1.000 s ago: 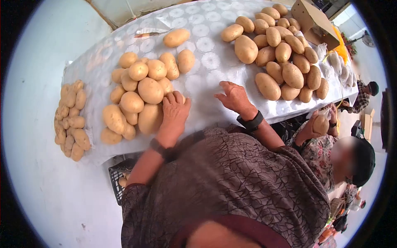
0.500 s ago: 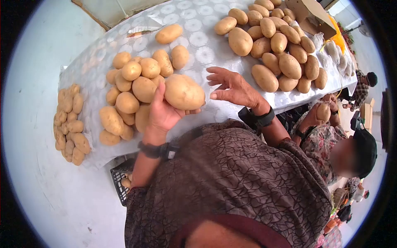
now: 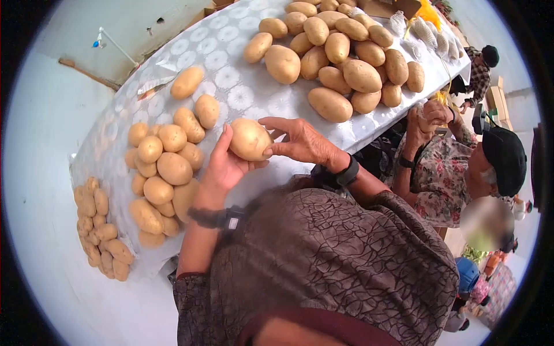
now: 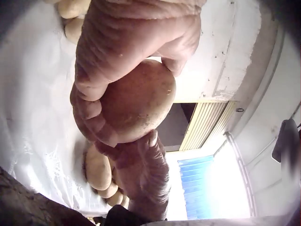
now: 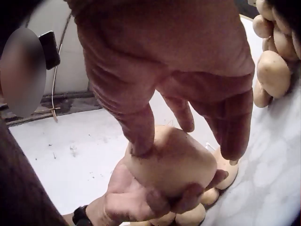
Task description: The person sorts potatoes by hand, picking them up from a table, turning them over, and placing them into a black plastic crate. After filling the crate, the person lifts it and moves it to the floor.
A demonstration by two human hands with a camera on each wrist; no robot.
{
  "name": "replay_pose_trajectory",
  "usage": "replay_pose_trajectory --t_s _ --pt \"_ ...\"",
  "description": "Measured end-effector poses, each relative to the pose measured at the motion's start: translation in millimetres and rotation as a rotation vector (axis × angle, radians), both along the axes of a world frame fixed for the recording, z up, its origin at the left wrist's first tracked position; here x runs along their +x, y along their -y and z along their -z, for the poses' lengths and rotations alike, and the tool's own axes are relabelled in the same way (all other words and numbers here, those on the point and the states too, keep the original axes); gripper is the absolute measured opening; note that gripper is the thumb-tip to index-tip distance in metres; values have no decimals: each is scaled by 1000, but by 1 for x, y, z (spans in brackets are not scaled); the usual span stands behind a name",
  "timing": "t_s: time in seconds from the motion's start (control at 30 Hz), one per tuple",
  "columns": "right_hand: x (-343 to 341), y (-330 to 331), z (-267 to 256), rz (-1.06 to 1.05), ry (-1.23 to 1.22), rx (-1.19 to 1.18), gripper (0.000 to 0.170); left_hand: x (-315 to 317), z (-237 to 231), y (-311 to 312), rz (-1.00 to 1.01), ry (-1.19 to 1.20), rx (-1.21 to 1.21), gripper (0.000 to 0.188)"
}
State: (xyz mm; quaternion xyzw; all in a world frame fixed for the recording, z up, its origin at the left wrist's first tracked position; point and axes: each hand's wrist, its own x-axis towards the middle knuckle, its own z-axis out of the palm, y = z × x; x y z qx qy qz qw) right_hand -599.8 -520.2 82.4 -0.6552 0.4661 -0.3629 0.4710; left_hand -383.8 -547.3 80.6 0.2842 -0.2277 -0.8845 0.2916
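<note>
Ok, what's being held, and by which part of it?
A potato: the left hand grips its side and underside; the right hand touches its other side with the thumb, grip unclear.

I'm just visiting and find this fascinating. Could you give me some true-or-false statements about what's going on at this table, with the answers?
1. The worker's left grip and right grip are both on the same held potato. True.
2. All the potatoes lie in one heap. False: a left heap, a middle heap and a right heap are set apart.
3. Someone nearby in a flowered shirt wears a dark cap. True.
4. The tabletop is plain black. False: a pale, patterned tablecloth covers it.
5. Both of the worker's wrists are bare. False: each wears something dark, such as the right wristband.
</note>
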Motion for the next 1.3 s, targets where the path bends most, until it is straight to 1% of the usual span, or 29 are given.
replay_pose_trajectory --t_s 0.03,0.07,0.1,0.13,0.2,0.27,0.33,0.37,0.43,0.47,0.53,0.57,0.63,0.67,0.73,0.8,0.83,0.87,0.9,0.97,1.0,1.07,1.1,1.13,1.17,1.2,1.23,1.27,1.3 --pt "-2 -1 1 8 -1 -3 61 -7 5 6 -6 47 7 68" --pt "-5 -2 2 86 -31 -8 59 -14 9 12 -14 94 13 67" --pt "-7 -3 2 161 -60 -12 56 -21 10 18 7 94 5 65" --pt "-9 -3 4 164 -59 -16 56 -29 12 24 10 95 2 65" --pt "-13 -4 6 324 -146 33 54 -43 17 34 60 144 -10 61" --pt "-16 -5 7 353 -142 46 51 -59 24 43 77 153 -16 58" --pt "-18 -5 17 458 -229 -62 50 -74 27 47 95 195 -52 55" --pt "-19 -5 19 461 -229 -60 50 -80 28 47 102 229 -74 51" --pt "-20 -6 20 557 -287 -81 44 -88 28 48 121 254 -105 49" --pt "-21 -6 22 559 -287 -76 44 -90 29 47 136 279 -138 47" --pt "-22 -5 27 578 -266 -237 39 -92 35 45 137 295 -140 45" --pt "-22 -4 31 578 -264 -234 39 -92 37 45 136 310 -145 43" --pt "-18 -3 41 526 -403 -378 36 -91 37 46 158 284 -152 44" --pt "-17 -1 43 520 -399 -375 36 -90 36 45 175 256 -161 44" --pt "-12 2 46 422 -453 -325 39 -90 38 41 155 251 -171 46" --pt "-7 5 42 443 -461 -333 37 -85 38 39 137 246 -183 48" --pt "-6 6 40 475 -476 -339 35 -82 38 39 169 262 -207 52" --pt "-7 8 42 465 -472 -340 35 -78 38 38 198 277 -231 56" --pt "-10 9 45 447 -494 -363 33 -75 36 36 183 282 -228 56" --pt "-17 12 54 422 -564 -393 26 -67 31 29 169 359 -232 60" --pt "-22 14 55 420 -547 -375 25 -61 31 26 143 372 -226 60" --pt "-27 22 51 438 -598 -271 25 -45 30 21 233 499 -310 62" --pt "-31 25 53 438 -592 -363 26 -36 30 14 207 605 -443 57" --pt "-34 28 53 443 -583 -455 26 -25 24 9 181 623 -433 57" --pt "-36 28 50 410 -552 -319 28 -13 18 3 159 670 -480 54" --pt "-37 28 47 382 -547 -354 31 -2 13 -3 140 713 -528 51" --pt "-35 27 45 400 -561 -306 32 10 12 -10 125 724 -523 51" --pt "-34 25 40 421 -578 -255 32 23 13 -18 7 790 -622 48" --pt "-32 24 35 411 -575 -256 32 36 13 -25 -111 851 -721 46"
